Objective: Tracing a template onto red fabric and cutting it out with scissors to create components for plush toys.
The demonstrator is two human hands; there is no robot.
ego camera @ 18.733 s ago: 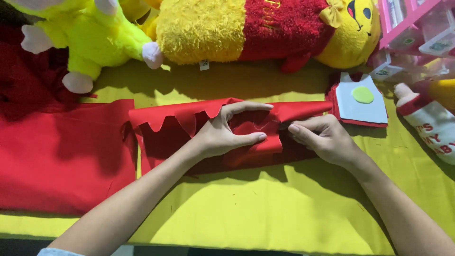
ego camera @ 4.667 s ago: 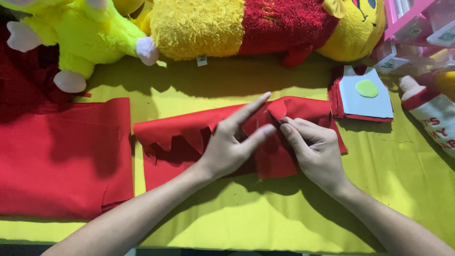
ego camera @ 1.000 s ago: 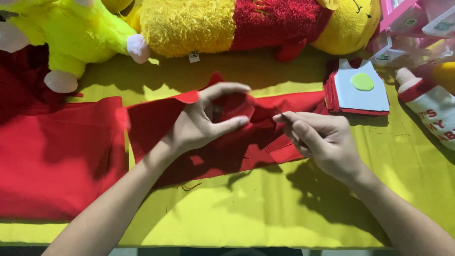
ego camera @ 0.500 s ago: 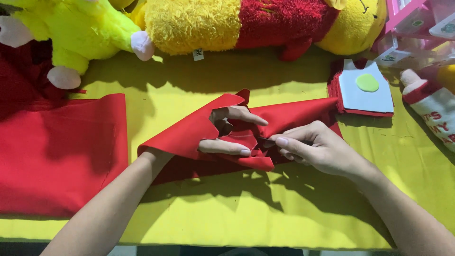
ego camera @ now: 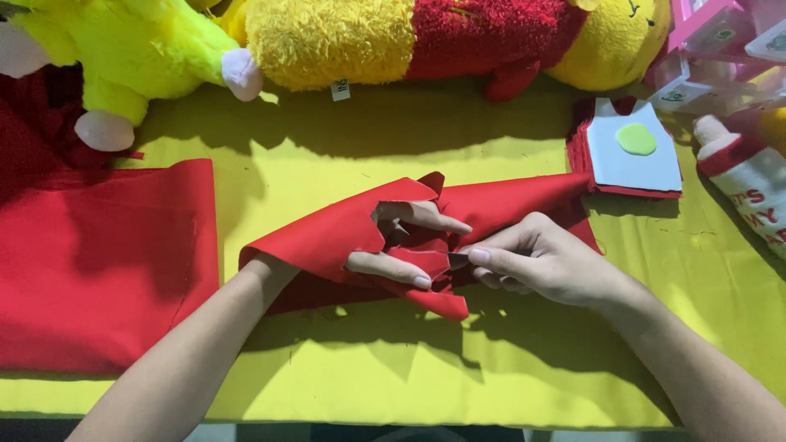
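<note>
A: Head view, status of the red felt piece [ego camera: 491, 209]?

B: It lies mid-table on the yellow cloth [ego camera: 344, 147], between the flat red sheet [ego camera: 106, 262] and the white felt house shape [ego camera: 630, 151]. A second ago it lay flatter, with the left hand resting on top. Its left portion is now lifted and draped over the left hand [ego camera: 393, 245].

A: Hand states?

B: Left hand is under the fold; only the thumb and one finger show, closed on an inner layer. Right hand [ego camera: 540, 262] pinches the cut edge at the centre, thumb against forefinger, just beside the left fingertips.

A: Meaning for the work?

B: Judged: pressing flat has given way to handling the layers from inside, likely opening or turning the fold.

A: Surroundings?

B: Plush toys [ego camera: 426, 37] along the far edge.
</note>
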